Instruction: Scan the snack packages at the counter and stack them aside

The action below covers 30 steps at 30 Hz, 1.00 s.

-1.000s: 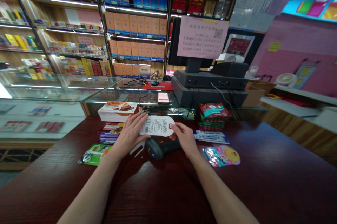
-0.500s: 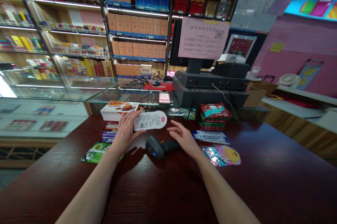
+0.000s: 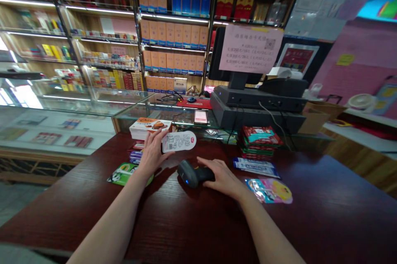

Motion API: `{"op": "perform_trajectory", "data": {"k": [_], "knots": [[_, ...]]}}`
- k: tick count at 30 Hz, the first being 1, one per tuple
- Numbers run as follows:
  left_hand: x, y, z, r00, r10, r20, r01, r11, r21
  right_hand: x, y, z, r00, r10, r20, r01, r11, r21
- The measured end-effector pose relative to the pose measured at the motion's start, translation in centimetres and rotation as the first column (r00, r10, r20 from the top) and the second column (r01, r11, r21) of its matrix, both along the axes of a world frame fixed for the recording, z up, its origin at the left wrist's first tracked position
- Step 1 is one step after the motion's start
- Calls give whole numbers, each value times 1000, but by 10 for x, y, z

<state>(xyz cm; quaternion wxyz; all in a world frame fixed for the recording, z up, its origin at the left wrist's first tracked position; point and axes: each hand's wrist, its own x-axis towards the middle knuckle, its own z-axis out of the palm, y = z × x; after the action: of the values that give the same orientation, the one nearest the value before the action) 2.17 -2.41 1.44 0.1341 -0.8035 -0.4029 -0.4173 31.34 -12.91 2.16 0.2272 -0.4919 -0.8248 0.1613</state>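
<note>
One white, round-ended flat package (image 3: 180, 141) is pinched by the left hand (image 3: 152, 153) above the dark-red wooden counter (image 3: 182, 222). Apart, the right hand (image 3: 226, 178) curves over a black plastic scanner (image 3: 188, 174), grip unclear. The left forearm (image 3: 114, 216) partly hides a green panda-print packet (image 3: 122, 174); stacked red packets (image 3: 260, 138) lie far right.

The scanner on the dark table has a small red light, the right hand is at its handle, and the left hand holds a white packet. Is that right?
Not quite: the small light is blue, not red, as the head view shows. The right hand is at the handle of the scanner, and the left hand holds a white packet.
</note>
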Motion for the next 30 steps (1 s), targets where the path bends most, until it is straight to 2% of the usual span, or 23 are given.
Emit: {"op": "perform_trajectory", "data": {"k": [11,16,20,23,30], "knots": [[0,-4,-1,1000,23,4,-23,1000,-13,-11,0,-4,1000,27,9,-27,998,59],[0,-3,-3,1000,26,13,-26,1000,3,-13,-2,5,1000,5,-18,-3,995,102],[1,-3,-3,1000,27,11,-28,999,21,-13,-5,13,992,-17,-125,35,989,143],[2,-4,-2,1000,24,8,-25,999,33,-12,-7,15,984,-12,-179,38,989,142],[4,-5,-1,1000,23,18,-24,999,30,-9,-9,17,987,-14,-163,28,996,86]]}}
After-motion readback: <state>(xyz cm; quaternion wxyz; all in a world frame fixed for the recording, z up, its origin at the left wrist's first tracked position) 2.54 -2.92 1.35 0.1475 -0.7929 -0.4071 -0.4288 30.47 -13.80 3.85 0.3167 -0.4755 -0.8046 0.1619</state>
